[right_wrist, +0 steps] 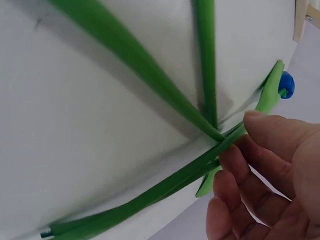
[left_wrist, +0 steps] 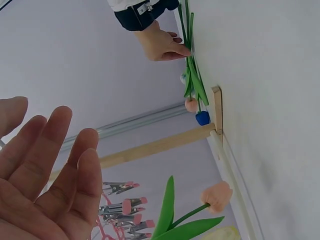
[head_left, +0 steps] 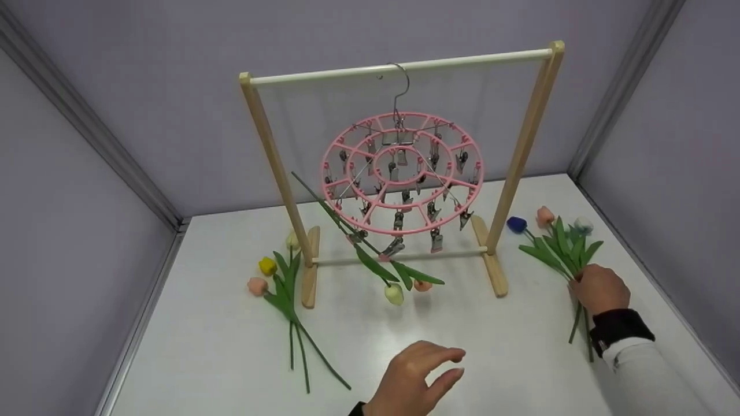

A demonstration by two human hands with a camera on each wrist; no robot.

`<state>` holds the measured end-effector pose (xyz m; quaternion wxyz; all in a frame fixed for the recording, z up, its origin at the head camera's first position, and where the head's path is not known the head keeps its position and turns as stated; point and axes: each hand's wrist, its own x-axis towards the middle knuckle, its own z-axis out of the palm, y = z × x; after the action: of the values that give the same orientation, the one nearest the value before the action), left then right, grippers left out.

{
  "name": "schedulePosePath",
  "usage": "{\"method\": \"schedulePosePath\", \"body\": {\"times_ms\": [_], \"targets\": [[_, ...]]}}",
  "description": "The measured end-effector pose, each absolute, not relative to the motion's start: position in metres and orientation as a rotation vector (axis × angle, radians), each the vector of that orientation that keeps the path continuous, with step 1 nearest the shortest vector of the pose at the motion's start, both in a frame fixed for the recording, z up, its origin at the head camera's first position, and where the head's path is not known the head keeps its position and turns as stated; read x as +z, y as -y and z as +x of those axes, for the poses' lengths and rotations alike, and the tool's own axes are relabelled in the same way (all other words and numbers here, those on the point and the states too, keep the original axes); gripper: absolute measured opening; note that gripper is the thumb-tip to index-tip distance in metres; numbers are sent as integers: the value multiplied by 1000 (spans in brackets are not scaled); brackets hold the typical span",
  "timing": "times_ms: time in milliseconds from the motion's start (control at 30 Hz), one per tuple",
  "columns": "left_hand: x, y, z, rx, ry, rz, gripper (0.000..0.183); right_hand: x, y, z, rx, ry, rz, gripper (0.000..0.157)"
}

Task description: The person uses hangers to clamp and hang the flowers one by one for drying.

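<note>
My right hand (head_left: 601,289) pinches the stem of an artificial tulip between thumb and fingers, at the right side of the table. Heads there are blue (head_left: 517,225), pink (head_left: 544,216) and pale bluish white (head_left: 583,225); which flower's stem I hold, I cannot tell. My left hand (head_left: 413,375) hovers near the front middle, fingers loosely bent, holding nothing. Beyond it hangs a pink round clip hanger (head_left: 399,232) with several metal clips. A white tulip (head_left: 394,293) and a pink tulip (head_left: 422,286) hang from it, heads low and stems slanting up left.
The hanger's hook sits over the white bar (head_left: 335,73) of a wooden rack (head_left: 523,144). On the left lie a yellow tulip (head_left: 267,266), a pink tulip (head_left: 258,286) and a white tulip (head_left: 292,240), stems toward the front. Grey walls enclose the white table (head_left: 219,346).
</note>
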<state>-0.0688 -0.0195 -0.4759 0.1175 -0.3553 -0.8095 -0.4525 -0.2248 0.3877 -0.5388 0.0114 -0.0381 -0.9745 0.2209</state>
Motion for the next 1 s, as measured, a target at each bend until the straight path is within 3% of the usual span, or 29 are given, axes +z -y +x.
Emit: {"method": "schedulePosePath", "body": {"times_ms": [600,1000], "targets": [[-482,12,-83,-1360,2415,-964,23,-519,-370,-212,680,2614,-1,13],[-479,28,-74,-1354,2354,-876,18,-462,-339,-147,502,2549,-84,10]]}}
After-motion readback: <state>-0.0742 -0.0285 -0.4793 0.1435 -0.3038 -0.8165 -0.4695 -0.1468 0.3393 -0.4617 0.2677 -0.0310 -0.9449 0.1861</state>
